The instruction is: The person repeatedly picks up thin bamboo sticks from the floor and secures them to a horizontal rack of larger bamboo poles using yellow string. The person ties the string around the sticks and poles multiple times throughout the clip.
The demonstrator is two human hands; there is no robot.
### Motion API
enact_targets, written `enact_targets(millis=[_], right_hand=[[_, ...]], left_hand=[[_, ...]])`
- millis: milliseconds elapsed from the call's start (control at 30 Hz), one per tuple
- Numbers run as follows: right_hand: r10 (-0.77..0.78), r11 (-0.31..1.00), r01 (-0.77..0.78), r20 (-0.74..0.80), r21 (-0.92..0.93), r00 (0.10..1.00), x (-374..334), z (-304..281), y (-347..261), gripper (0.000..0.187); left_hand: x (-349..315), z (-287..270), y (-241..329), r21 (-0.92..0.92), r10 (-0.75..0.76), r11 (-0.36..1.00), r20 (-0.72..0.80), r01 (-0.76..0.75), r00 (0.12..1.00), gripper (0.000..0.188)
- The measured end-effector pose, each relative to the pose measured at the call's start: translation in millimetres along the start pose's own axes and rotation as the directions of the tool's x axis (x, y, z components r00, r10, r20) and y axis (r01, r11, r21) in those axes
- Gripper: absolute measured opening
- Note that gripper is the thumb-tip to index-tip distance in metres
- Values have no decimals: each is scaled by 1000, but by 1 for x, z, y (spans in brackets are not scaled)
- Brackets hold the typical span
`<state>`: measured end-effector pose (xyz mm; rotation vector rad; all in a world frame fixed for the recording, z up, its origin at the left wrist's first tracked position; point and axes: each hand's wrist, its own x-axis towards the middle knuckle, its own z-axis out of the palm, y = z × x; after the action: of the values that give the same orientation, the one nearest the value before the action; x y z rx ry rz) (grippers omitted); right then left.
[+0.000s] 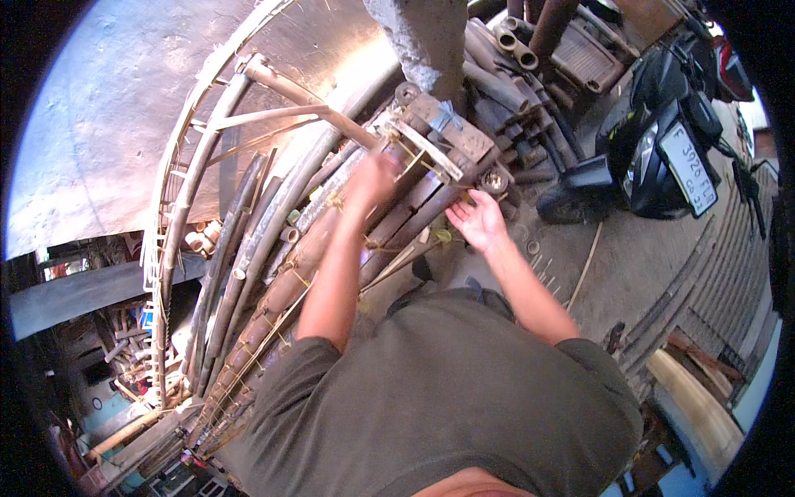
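Observation:
My left hand is over the bamboo poles, beside a pale wooden strip at the far end of the bench. Motion smears its fingers, so I cannot make out whether they hold anything. My right hand is palm up with its fingers apart, beside the end of a dark pole; whether it touches the pole is unclear. Thick brown bamboo poles, bound with thin yellowish strips, run from the lower left toward both hands. A worn wooden block with a blue tie lies just beyond them.
A concrete pillar rises behind the block. Stacked bamboo pieces lie beyond it. A black motorcycle stands at the right. Long poles and a curved bamboo frame lean at the left wall. Thin slats lie at the right.

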<state>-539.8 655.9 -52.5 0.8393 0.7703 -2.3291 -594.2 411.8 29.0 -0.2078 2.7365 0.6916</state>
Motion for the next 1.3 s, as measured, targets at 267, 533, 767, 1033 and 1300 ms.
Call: enact_targets(millis=[267, 533, 767, 1033, 1300], right_hand=[[-307, 162, 891, 837, -424, 454, -46, 158, -10, 23], [277, -788, 535, 601, -305, 750, 95, 245, -49, 49], [161, -967, 243, 557, -76, 815, 122, 273, -13, 40], [532, 1, 633, 537, -774, 655, 174, 272, -13, 33], [418, 224, 794, 792, -565, 446, -39, 268, -132, 26]], left_hand=[[-30, 66, 79, 52, -13, 997, -604, 56, 797, 28], [-25, 66, 60, -241, -106, 970, -495, -19, 862, 22], [-26, 75, 56, -176, -71, 984, -567, -37, 821, 18], [-22, 71, 63, -156, -59, 987, -584, -41, 809, 18], [-21, 82, 50, -130, -49, 990, -668, -52, 743, 19]])
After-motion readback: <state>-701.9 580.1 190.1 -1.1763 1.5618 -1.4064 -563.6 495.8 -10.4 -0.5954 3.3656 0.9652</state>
